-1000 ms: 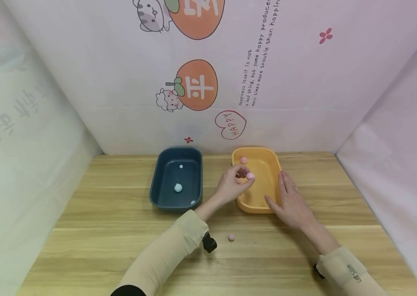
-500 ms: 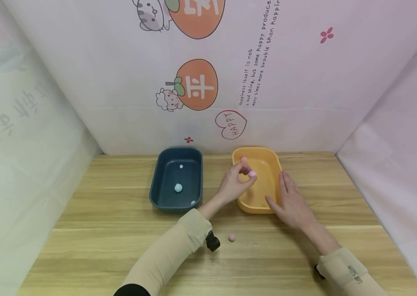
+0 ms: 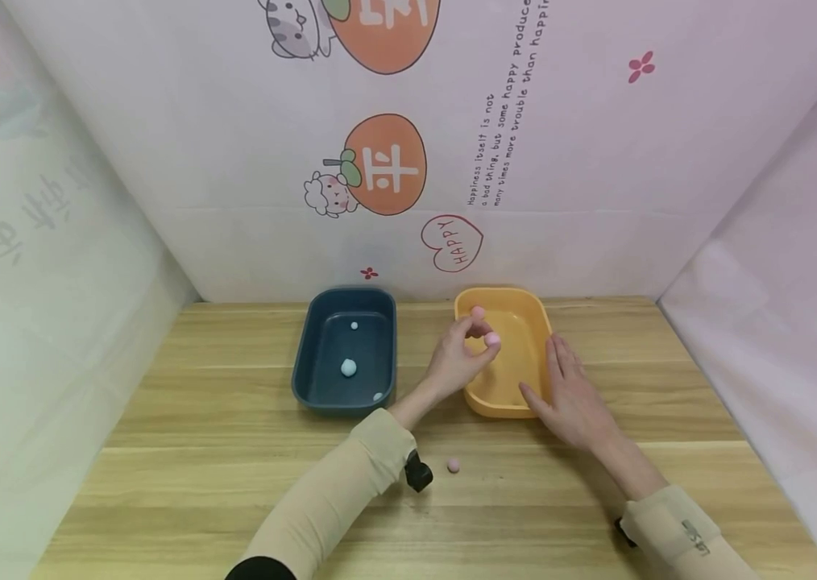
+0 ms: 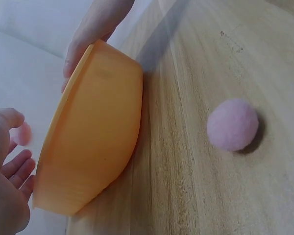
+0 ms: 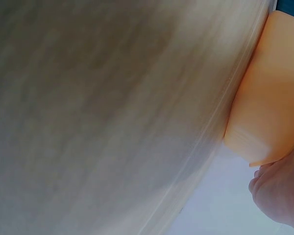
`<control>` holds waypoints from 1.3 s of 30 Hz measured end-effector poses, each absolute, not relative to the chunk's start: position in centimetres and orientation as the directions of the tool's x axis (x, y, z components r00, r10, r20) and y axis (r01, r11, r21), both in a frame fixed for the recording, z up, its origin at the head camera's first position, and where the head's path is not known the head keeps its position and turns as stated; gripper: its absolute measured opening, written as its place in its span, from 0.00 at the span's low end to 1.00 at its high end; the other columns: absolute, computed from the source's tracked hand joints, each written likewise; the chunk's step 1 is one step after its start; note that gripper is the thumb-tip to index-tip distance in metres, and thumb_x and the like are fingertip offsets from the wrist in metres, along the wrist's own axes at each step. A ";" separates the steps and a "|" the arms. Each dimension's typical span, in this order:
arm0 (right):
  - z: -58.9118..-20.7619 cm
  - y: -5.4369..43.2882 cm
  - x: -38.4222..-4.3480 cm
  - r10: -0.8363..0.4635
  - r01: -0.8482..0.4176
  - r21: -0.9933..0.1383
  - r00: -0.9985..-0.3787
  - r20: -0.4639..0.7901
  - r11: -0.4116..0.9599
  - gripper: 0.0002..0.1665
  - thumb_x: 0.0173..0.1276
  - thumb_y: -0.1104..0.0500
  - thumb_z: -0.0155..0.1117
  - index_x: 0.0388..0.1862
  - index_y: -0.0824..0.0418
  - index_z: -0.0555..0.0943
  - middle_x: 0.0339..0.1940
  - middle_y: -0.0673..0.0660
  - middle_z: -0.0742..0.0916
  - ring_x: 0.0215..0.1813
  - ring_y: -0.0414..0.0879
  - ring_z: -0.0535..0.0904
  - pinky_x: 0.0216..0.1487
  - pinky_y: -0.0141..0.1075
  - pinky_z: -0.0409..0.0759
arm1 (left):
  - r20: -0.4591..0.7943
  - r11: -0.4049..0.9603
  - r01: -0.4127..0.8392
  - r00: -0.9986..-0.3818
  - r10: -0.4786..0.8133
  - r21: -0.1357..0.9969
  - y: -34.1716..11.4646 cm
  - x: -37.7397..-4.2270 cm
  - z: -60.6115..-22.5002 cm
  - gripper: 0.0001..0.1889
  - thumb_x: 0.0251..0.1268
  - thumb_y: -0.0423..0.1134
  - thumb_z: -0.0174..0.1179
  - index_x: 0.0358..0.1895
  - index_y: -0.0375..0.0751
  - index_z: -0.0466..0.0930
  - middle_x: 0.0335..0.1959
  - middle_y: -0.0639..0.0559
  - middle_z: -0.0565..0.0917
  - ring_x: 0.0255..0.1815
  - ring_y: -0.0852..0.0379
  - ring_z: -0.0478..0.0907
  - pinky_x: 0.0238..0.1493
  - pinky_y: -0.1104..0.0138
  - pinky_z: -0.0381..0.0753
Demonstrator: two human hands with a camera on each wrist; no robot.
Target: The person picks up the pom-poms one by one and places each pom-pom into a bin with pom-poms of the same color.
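My left hand [image 3: 448,362] pinches a pink fuzzy ball [image 3: 492,339] between thumb and fingertips, above the left side of the yellow bin [image 3: 475,409]. In the left wrist view the pinched ball [image 4: 22,133] shows beside the thumb. Another pink ball [image 3: 478,312] appears at the bin's far left corner, just beyond the fingers. My right hand [image 3: 577,404] rests along the bin's right wall with straight fingers, its thumb reaching over the near right rim. On the table in front of the bin lies one more pink ball [image 3: 454,466], large in the left wrist view.
Left of the yellow bin stands a dark blue bin [image 3: 297,379] holding a small white ball [image 3: 354,326], a larger pale ball [image 3: 348,367] and a pale piece [image 3: 378,396] at its near right corner. A printed cloth [image 3: 561,250] hangs behind the wooden table [image 3: 220,459].
Still pinching the ball, the left hand has shifted slightly right and away over the bin, then stays nearly in place. My right hand and both bins have not moved.
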State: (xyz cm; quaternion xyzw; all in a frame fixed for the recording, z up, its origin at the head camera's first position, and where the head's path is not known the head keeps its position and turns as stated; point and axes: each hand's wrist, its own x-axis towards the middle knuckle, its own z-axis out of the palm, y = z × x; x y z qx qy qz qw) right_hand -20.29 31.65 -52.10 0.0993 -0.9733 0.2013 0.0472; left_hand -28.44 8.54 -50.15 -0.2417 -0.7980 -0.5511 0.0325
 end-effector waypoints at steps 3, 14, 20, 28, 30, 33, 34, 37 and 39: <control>-52.1 31.6 -20.3 -0.174 -0.212 -0.385 -0.976 0.133 0.898 0.59 0.87 0.37 0.54 0.89 0.76 0.39 0.91 0.78 0.49 0.92 0.74 0.45 0.91 0.67 0.49 | 0.304 0.268 0.400 -0.891 0.337 0.876 8.4 -28.4 -50.0 0.15 0.74 0.37 0.72 0.57 0.34 0.84 0.57 0.39 0.86 0.62 0.43 0.83 0.69 0.46 0.84; -52.0 31.5 -20.1 -0.174 -0.220 -0.391 -0.973 0.150 0.894 0.59 0.86 0.38 0.55 0.90 0.76 0.40 0.91 0.78 0.50 0.92 0.74 0.46 0.91 0.67 0.51 | 0.345 0.332 0.478 -0.855 0.387 0.813 5.4 -26.9 -50.0 0.16 0.74 0.37 0.72 0.58 0.34 0.82 0.58 0.40 0.86 0.63 0.44 0.83 0.72 0.48 0.83; -51.9 31.6 -20.2 -0.176 -0.220 -0.388 -0.973 0.147 0.895 0.60 0.86 0.37 0.54 0.90 0.76 0.39 0.92 0.77 0.48 0.92 0.75 0.46 0.91 0.66 0.50 | 0.354 0.303 0.496 -0.837 0.417 0.814 3.5 -25.2 -50.7 0.17 0.75 0.36 0.71 0.60 0.33 0.82 0.58 0.39 0.85 0.64 0.43 0.82 0.73 0.43 0.82; -51.8 31.7 -20.3 -0.176 -0.209 -0.388 -0.977 0.120 0.898 0.60 0.87 0.36 0.52 0.90 0.75 0.37 0.92 0.76 0.46 0.92 0.74 0.44 0.91 0.67 0.48 | 0.254 0.322 0.431 -0.847 0.468 0.843 2.1 -22.6 -51.0 0.23 0.74 0.40 0.73 0.66 0.37 0.80 0.66 0.42 0.83 0.73 0.45 0.78 0.79 0.45 0.77; -51.8 31.7 -20.3 -0.177 -0.212 -0.389 -0.976 0.123 0.896 0.60 0.87 0.36 0.53 0.89 0.76 0.38 0.92 0.76 0.46 0.92 0.74 0.44 0.91 0.67 0.48 | 0.233 0.338 0.420 -0.849 0.475 0.842 1.7 -22.0 -51.2 0.25 0.73 0.42 0.74 0.68 0.41 0.79 0.68 0.45 0.82 0.75 0.47 0.77 0.81 0.46 0.76; -51.8 31.6 -20.3 -0.179 -0.216 -0.395 -0.976 0.127 0.893 0.60 0.87 0.37 0.53 0.89 0.76 0.38 0.92 0.77 0.46 0.92 0.74 0.43 0.92 0.66 0.47 | 0.219 0.350 0.429 -0.836 0.502 0.833 1.0 -21.4 -51.4 0.31 0.72 0.44 0.75 0.74 0.43 0.76 0.74 0.47 0.80 0.80 0.48 0.74 0.83 0.46 0.73; -51.8 31.6 -20.2 -0.180 -0.216 -0.397 -0.976 0.126 0.892 0.60 0.87 0.37 0.53 0.89 0.76 0.38 0.92 0.77 0.46 0.92 0.74 0.43 0.92 0.66 0.47 | 0.211 0.353 0.430 -0.831 0.514 0.831 0.8 -21.2 -51.5 0.33 0.71 0.45 0.76 0.76 0.44 0.75 0.77 0.48 0.79 0.82 0.48 0.72 0.84 0.46 0.72; -51.8 31.7 -20.2 -0.182 -0.215 -0.399 -0.976 0.119 0.891 0.60 0.87 0.37 0.52 0.89 0.76 0.37 0.92 0.77 0.45 0.93 0.74 0.42 0.92 0.66 0.46 | 0.191 0.354 0.443 -0.805 0.561 0.824 0.1 -20.6 -51.5 0.40 0.71 0.47 0.76 0.81 0.44 0.70 0.82 0.48 0.74 0.85 0.47 0.69 0.85 0.45 0.71; -51.8 31.7 -20.2 -0.181 -0.212 -0.395 -0.977 0.114 0.894 0.60 0.87 0.36 0.53 0.89 0.75 0.37 0.92 0.76 0.45 0.93 0.73 0.42 0.92 0.66 0.46 | 0.168 0.362 0.442 -0.792 0.586 0.821 -0.3 -20.2 -51.5 0.42 0.71 0.48 0.76 0.83 0.46 0.67 0.84 0.48 0.72 0.86 0.46 0.68 0.85 0.44 0.71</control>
